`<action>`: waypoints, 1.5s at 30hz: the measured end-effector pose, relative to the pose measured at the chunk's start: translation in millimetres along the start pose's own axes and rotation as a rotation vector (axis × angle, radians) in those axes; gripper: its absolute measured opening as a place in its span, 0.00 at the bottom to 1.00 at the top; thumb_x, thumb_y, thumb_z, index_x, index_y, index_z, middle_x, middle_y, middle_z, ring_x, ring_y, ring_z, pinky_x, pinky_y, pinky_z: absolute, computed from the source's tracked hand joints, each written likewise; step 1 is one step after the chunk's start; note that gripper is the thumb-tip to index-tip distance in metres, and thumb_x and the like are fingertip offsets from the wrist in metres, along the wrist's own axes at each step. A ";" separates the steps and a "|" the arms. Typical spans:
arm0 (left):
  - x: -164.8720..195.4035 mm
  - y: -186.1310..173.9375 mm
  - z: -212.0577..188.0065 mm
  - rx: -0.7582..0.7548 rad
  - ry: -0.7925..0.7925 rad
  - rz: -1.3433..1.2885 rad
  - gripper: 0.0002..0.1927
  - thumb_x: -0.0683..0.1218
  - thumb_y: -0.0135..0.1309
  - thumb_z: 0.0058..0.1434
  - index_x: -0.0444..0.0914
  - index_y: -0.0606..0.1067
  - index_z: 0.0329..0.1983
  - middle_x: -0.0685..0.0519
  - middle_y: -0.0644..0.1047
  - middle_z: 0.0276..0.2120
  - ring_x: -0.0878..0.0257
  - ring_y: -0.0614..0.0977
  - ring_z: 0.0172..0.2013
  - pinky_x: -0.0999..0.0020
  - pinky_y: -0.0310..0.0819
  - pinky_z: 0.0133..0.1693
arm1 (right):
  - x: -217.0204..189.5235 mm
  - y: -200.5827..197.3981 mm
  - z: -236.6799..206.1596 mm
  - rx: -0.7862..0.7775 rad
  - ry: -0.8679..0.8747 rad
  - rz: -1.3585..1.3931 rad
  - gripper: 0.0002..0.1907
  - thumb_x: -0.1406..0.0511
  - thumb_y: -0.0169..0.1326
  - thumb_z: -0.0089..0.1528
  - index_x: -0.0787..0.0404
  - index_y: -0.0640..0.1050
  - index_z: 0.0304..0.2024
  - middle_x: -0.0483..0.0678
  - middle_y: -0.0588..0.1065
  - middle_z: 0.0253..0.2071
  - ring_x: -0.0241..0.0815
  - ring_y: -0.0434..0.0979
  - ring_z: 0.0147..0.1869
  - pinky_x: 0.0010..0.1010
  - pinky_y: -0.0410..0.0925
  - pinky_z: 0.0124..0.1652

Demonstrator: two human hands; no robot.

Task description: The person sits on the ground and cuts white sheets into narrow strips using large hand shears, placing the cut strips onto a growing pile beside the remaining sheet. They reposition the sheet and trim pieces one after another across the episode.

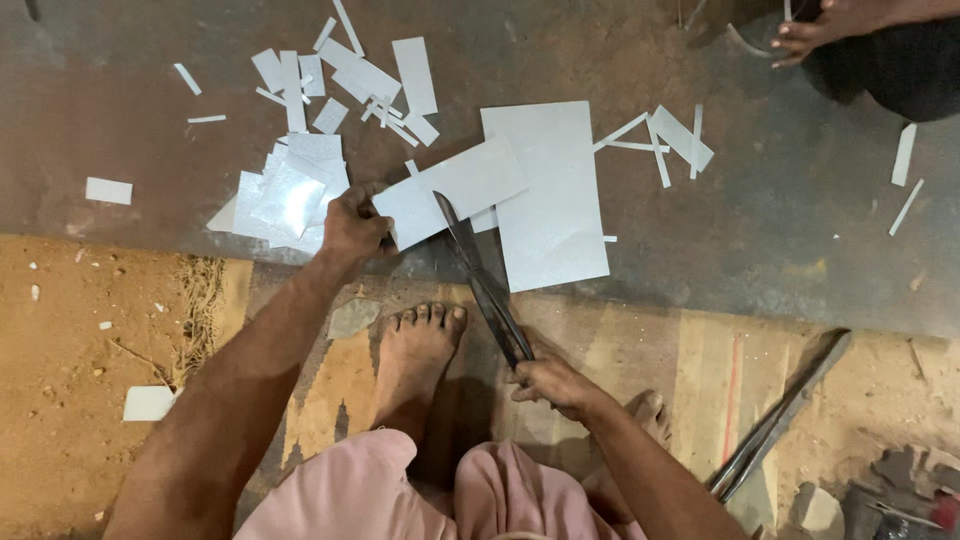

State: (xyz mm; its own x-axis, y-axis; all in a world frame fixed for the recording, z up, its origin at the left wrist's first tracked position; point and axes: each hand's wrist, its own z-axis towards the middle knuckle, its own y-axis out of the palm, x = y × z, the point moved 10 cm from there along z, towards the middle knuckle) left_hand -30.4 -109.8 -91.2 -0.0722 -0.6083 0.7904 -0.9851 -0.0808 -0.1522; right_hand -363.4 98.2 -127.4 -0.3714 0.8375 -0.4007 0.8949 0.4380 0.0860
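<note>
- While the left hand (352, 226) curls its fingers tight over the near left edge of a small grey metal sheet (450, 190), the thumb lies on top and the sheet stays pinned flat on the dark floor plate (780, 230); the left forearm runs straight up from the lower left, wrist level.
- Fingers of the right hand (552, 383) are wrapped together round the handles of long metal shears (480, 280); the knuckles face up, and the forearm comes in from the lower right.
- Blades of the shears point up and to the left, their tip lying over the lower edge of the small sheet; whether the blades are parted I cannot tell.
- Under the small sheet's right end lies a larger rectangular sheet (555, 200), touching it.
- Beside the left hand sits a pile of cut pieces (290, 190); narrow offcut strips (660, 140) lie scattered further up and to the right.
- Between the two arms a bare foot (415, 350) rests on the sandy ground; a second pair of shears (775, 420) lies well apart at the lower right.
- Another person's foot (810, 35) shows at the top right corner.
</note>
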 end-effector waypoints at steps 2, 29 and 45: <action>2.3 0.5 -3.4 0.005 -0.018 0.008 0.26 0.32 0.57 0.59 0.37 0.73 0.62 0.51 0.77 0.34 0.62 0.82 0.30 0.66 0.86 0.27 | 0.5 1.2 2.5 -0.016 -0.042 -0.039 0.34 0.63 0.48 0.62 0.61 0.59 0.71 0.51 0.71 0.52 0.43 0.76 0.54 0.40 0.75 0.54; -8.1 14.8 -3.2 -0.074 -0.119 -0.075 0.27 0.32 0.56 0.59 0.35 0.72 0.63 0.51 0.75 0.32 0.62 0.80 0.28 0.64 0.85 0.25 | -19.6 10.9 3.1 -0.012 -0.079 -0.228 0.13 0.65 0.49 0.62 0.66 0.72 0.46 0.51 0.72 0.34 0.44 0.69 0.32 0.38 0.66 0.31; -14.7 19.1 -17.2 -0.108 -0.147 -0.086 0.28 0.34 0.53 0.63 0.39 0.70 0.67 0.46 0.78 0.34 0.57 0.80 0.28 0.65 0.82 0.27 | -81.5 3.9 -33.5 0.420 -0.145 -0.690 0.19 0.55 0.43 0.69 0.62 0.73 0.51 0.63 0.78 0.36 0.62 0.81 0.38 0.53 0.71 0.42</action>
State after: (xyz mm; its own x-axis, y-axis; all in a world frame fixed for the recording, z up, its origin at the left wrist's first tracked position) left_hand -50.8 -88.9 -95.6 0.0290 -0.7122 0.7014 -0.9982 -0.0574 -0.0171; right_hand -337.9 42.6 -63.8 -0.8623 0.3614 -0.3546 0.5054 0.6563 -0.5602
